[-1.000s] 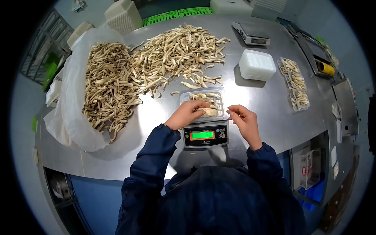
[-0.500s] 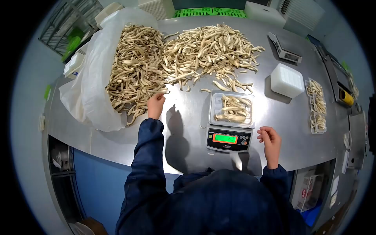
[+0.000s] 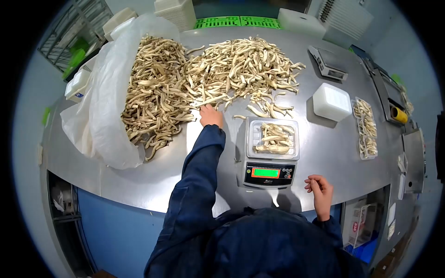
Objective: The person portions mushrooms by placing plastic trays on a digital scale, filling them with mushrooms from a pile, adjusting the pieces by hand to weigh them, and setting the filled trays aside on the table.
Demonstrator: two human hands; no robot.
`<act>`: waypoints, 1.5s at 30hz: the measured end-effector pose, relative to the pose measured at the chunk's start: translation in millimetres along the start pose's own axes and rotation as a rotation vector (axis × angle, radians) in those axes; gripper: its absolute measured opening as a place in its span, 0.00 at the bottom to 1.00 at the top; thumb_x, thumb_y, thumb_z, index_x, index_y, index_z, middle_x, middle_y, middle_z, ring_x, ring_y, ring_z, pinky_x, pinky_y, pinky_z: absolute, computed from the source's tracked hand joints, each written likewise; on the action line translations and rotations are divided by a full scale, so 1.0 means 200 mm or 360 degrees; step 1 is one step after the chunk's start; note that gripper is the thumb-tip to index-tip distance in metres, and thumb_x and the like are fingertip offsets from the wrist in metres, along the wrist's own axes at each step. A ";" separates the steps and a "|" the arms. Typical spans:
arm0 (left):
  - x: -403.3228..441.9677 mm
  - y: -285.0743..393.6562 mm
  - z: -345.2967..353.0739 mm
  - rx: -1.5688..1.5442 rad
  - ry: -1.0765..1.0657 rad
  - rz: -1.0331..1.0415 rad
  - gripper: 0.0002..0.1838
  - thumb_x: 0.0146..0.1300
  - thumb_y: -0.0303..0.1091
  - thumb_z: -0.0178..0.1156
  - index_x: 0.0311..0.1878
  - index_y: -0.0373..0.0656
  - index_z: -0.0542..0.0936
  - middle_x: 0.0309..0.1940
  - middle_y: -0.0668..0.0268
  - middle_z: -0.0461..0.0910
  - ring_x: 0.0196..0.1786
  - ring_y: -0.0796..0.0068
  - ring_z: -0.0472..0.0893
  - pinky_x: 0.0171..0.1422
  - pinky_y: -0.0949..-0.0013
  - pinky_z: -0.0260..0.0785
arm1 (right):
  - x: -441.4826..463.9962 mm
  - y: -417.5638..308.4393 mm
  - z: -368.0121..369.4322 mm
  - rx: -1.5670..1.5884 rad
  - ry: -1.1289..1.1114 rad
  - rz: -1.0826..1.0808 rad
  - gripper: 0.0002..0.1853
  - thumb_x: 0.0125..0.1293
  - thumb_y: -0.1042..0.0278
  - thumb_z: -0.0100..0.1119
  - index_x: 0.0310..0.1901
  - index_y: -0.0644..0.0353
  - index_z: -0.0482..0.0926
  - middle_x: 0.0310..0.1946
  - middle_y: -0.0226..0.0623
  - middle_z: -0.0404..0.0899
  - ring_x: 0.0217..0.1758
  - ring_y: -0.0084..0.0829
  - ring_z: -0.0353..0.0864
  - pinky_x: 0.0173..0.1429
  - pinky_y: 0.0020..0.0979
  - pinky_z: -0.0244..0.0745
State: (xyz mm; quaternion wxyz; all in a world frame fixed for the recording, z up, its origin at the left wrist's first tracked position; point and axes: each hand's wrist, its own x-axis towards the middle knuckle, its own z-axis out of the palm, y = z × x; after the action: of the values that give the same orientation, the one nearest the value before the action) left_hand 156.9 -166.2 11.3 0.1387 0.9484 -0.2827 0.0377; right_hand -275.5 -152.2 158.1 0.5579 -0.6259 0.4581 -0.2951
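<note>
My left hand (image 3: 211, 116) reaches to the front edge of the mushroom pile (image 3: 245, 65), its fingers bent and closed on a pale, long-stemmed mushroom, partly hidden by the hand. To the right, a clear plastic tray (image 3: 251, 147) holding several mushrooms (image 3: 276, 139) rests on a digital scale (image 3: 269, 173) with a lit green display. My right hand (image 3: 321, 191) hovers at the scale's lower right, fingers loosely bent and apart, holding nothing. A few loose mushrooms (image 3: 259, 111) lie just behind the tray.
A large white plastic bag (image 3: 104, 102) spills browner mushrooms (image 3: 155, 92) at left. White stacked trays (image 3: 332, 102) stand right of the scale, with filled clear packs (image 3: 366, 129) beyond. A second scale (image 3: 328, 64) sits behind, and green crates (image 3: 238, 21) line the back.
My left hand has moved right along the pile's front edge. My right hand stays near the scale. The display digits, visible before, are no longer readable. The whole view has shifted slightly.
</note>
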 end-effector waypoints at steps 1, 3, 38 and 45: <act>0.02 -0.04 0.08 -0.0002 -0.0008 0.0034 0.18 0.63 0.45 0.54 0.44 0.40 0.70 0.42 0.56 0.71 0.48 0.55 0.76 0.45 0.55 0.75 | 0.00 0.02 -0.01 0.0016 0.0016 0.0012 0.08 0.68 0.74 0.52 0.42 0.69 0.79 0.34 0.38 0.82 0.31 0.22 0.79 0.35 0.21 0.71; -0.01 -0.09 0.08 -0.0008 0.0007 0.0137 0.05 0.67 0.31 0.45 0.40 0.41 0.69 0.39 0.55 0.72 0.39 0.55 0.79 0.39 0.56 0.76 | 0.00 0.03 0.00 0.0032 0.0006 0.0021 0.09 0.68 0.74 0.51 0.42 0.69 0.79 0.34 0.38 0.82 0.31 0.21 0.78 0.35 0.21 0.71; -0.20 -0.24 -0.49 -0.1400 -0.1576 -0.0194 0.13 0.67 0.42 0.56 0.45 0.44 0.81 0.25 0.78 0.68 0.28 0.88 0.65 0.30 0.81 0.57 | 0.09 0.07 0.06 0.0006 -0.0231 0.0055 0.10 0.68 0.72 0.53 0.45 0.67 0.78 0.36 0.35 0.83 0.35 0.20 0.80 0.37 0.22 0.72; -0.48 0.07 -0.69 -0.1715 -0.1400 -0.0048 0.14 0.65 0.38 0.57 0.46 0.39 0.82 0.25 0.78 0.72 0.27 0.89 0.68 0.26 0.83 0.59 | 0.09 0.11 0.03 -0.0004 -0.0144 0.0097 0.10 0.67 0.72 0.54 0.45 0.68 0.79 0.32 0.35 0.83 0.32 0.21 0.80 0.35 0.22 0.72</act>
State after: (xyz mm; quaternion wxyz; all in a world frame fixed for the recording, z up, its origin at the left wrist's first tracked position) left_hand 68.9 -87.2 133.3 0.4630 0.6784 -0.2787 -0.4977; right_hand -267.8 -165.7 133.6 0.5860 -0.6252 0.4515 -0.2488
